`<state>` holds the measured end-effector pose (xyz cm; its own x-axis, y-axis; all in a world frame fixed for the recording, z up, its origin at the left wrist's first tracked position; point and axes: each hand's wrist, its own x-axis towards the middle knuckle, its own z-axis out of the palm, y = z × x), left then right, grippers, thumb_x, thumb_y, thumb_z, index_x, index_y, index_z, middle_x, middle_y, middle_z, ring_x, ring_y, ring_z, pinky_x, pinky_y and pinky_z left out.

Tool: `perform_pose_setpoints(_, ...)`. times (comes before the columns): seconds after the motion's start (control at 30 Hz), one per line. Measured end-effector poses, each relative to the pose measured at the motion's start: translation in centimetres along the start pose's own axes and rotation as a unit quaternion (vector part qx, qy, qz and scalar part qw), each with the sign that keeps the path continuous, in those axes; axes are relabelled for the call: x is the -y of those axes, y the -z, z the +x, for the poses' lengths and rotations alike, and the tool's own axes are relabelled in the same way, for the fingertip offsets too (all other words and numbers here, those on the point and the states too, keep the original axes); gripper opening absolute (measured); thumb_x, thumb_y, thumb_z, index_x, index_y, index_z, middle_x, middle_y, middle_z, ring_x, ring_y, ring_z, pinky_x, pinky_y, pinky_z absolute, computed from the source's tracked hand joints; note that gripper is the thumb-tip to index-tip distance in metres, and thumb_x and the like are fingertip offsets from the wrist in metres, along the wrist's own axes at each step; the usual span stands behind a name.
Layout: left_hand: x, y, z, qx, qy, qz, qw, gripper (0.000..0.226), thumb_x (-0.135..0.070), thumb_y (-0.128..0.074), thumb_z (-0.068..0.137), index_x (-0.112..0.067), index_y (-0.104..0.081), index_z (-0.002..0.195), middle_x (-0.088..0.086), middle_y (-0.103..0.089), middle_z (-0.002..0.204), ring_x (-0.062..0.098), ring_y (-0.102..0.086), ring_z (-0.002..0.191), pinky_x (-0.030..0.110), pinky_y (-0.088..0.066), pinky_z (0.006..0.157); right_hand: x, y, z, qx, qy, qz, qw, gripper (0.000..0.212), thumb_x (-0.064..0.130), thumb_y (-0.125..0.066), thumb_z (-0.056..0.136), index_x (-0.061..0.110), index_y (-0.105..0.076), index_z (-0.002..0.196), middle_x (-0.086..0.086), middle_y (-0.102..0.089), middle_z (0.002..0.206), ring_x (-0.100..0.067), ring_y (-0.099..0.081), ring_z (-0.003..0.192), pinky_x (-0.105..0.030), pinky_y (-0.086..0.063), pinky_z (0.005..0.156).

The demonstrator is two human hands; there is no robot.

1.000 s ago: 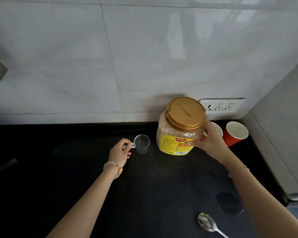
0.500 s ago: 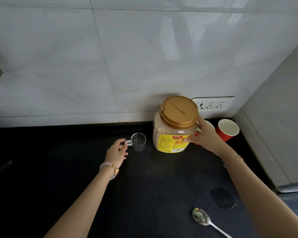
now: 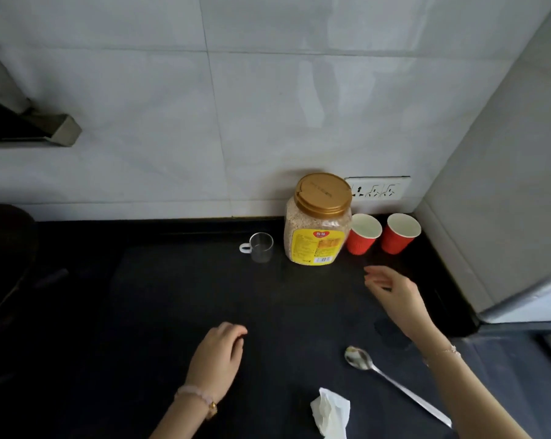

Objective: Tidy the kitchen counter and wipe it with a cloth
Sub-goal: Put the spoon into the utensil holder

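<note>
A clear jar of grain [image 3: 318, 229] with a gold lid and yellow label stands at the back of the black counter [image 3: 179, 299], against the wall. Left of it sits a small glass cup [image 3: 261, 247] with a white handle. Two red paper cups [image 3: 363, 233] [image 3: 400, 232] stand to the jar's right. My left hand [image 3: 218, 353] hovers low over the counter, fingers loosely curled, holding nothing. My right hand [image 3: 394, 293] hangs in front of the red cups, fingers relaxed and empty. A metal spoon [image 3: 391, 380] lies at the front right, and a crumpled white tissue [image 3: 331, 413] lies near the front edge.
A white socket strip [image 3: 378, 187] is on the tiled wall behind the jar. A grey side wall [image 3: 496, 198] closes the counter on the right. A dark flat patch [image 3: 391, 332] lies beside my right wrist. A dark rounded object [image 3: 4, 258] sits at the far left.
Both hands have let go and drawn back toward me: the left off the glass cup's handle, the right off the jar. The view has pulled back, showing the tissue and both red cups.
</note>
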<state>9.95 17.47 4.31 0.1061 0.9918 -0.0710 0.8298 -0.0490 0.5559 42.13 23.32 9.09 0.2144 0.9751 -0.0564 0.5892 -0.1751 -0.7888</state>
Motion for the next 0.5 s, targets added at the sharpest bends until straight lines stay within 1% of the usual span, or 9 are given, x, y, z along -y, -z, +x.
perform_pose_setpoints(0.1, -0.4, -1.7, -5.3, 0.002, -0.054, 0.036, 0.998, 0.026, -0.017, -0.066, 0.08, -0.024, -0.065, 0.105, -0.012, -0.064, 0.106, 0.006, -0.06, 0.101, 0.02, -0.049, 0.086, -2.6, -0.2, -4.6, -0.004, -0.03, -0.043, 0.999, 0.023, 0.009, -0.061, 0.084, 0.028, -0.064, 0.097, 0.001, -0.071, 0.088, -0.011, -0.067, 0.087, -0.03, -0.051, 0.088)
perform_pose_setpoints(0.17, -0.3, -3.1, -7.9, -0.005, -0.086, 0.083, 0.993, 0.031, -0.019, -0.073, 0.071, -0.024, -0.068, 0.101, -0.011, -0.068, 0.104, 0.008, -0.065, 0.098, 0.024, -0.054, 0.084, -4.3, -0.3, -7.2, -0.004, -0.044, -0.086, 0.995, 0.024, 0.011, -0.062, 0.083, 0.024, -0.066, 0.104, 0.001, -0.071, 0.095, -0.015, -0.067, 0.094, -0.03, -0.05, 0.088)
perform_pose_setpoints(0.2, -0.4, -3.7, -9.0, -0.005, -0.097, 0.104, 0.99, 0.028, -0.022, -0.068, 0.075, -0.024, -0.067, 0.104, -0.009, -0.067, 0.108, 0.01, -0.064, 0.101, 0.028, -0.054, 0.086, -5.0, -0.3, -8.4, -0.003, -0.044, -0.116, 0.992, 0.026, 0.013, -0.062, 0.084, 0.021, -0.066, 0.108, 0.001, -0.071, 0.099, -0.017, -0.066, 0.097, -0.031, -0.05, 0.087)
perform_pose_setpoints(0.23, -0.5, -4.3, -10.0, 0.004, -0.103, 0.125, 0.987, 0.026, -0.026, -0.055, 0.084, -0.024, -0.066, 0.107, -0.008, -0.066, 0.112, 0.012, -0.063, 0.106, 0.032, -0.052, 0.09, -5.7, -0.3, -9.6, -0.001, -0.042, -0.143, 0.989, 0.029, 0.015, -0.063, 0.084, 0.02, -0.065, 0.112, 0.001, -0.069, 0.103, -0.018, -0.065, 0.099, -0.031, -0.049, 0.087)
perform_pose_setpoints(0.27, -0.6, -4.6, -10.9, 0.02, -0.096, 0.14, 0.985, 0.034, -0.031, -0.036, 0.093, -0.024, -0.064, 0.111, -0.007, -0.065, 0.117, 0.013, -0.061, 0.11, 0.034, -0.051, 0.094, -6.2, -0.4, -10.5, 0.001, -0.041, -0.166, 0.985, 0.031, 0.017, -0.063, 0.084, 0.019, -0.064, 0.115, 0.001, -0.068, 0.106, -0.019, -0.064, 0.1, -0.03, -0.048, 0.085)
perform_pose_setpoints(0.3, -0.6, -5.1, -11.6, 0.036, -0.084, 0.154, 0.984, 0.05, -0.034, -0.016, 0.096, -0.024, -0.062, 0.114, -0.007, -0.063, 0.12, 0.014, -0.059, 0.113, 0.036, -0.049, 0.096, -6.7, -0.4, -11.4, 0.001, -0.039, -0.184, 0.982, 0.033, 0.018, -0.064, 0.083, 0.018, -0.064, 0.116, 0.001, -0.067, 0.109, -0.02, -0.063, 0.102, -0.029, -0.046, 0.084)
perform_pose_setpoints(0.33, -0.6, -5.5, -12.2, 0.038, -0.077, 0.169, 0.982, 0.063, -0.036, -0.002, 0.096, -0.024, -0.06, 0.117, -0.006, -0.062, 0.123, 0.014, -0.058, 0.115, 0.037, -0.048, 0.097, -7.2, -0.5, -12.1, 0.003, -0.036, -0.198, 0.979, 0.033, 0.018, -0.064, 0.083, 0.018, -0.063, 0.117, 0.001, -0.066, 0.111, -0.02, -0.061, 0.103, -0.029, -0.045, 0.082)
perform_pose_setpoints(0.4, -0.5, -6.1, -13.2, 0.057, -0.058, 0.183, 0.98, 0.071, -0.038, 0.005, 0.093, -0.024, -0.059, 0.119, -0.005, -0.061, 0.126, 0.015, -0.058, 0.116, 0.038, -0.048, 0.096, -8.0, -0.6, -13.3, 0.006, -0.029, -0.22, 0.975, 0.033, 0.02, -0.064, 0.083, 0.017, -0.063, 0.117, 0.0, -0.066, 0.112, -0.021, -0.058, 0.105, -0.03, -0.045, 0.082)
perform_pose_setpoints(0.5, -0.7, -6.9, -14.3, 0.078, -0.029, 0.193, 0.978, 0.068, -0.039, 0.005, 0.093, -0.025, -0.055, 0.123, -0.003, -0.055, 0.133, 0.016, -0.054, 0.121, 0.04, -0.044, 0.099, -8.5, -0.5, -14.0, 0.012, -0.025, -0.231, 0.973, 0.032, 0.023, -0.062, 0.085, 0.018, -0.063, 0.117, 0.0, -0.064, 0.11, -0.021, -0.054, 0.105, -0.03, -0.045, 0.081)
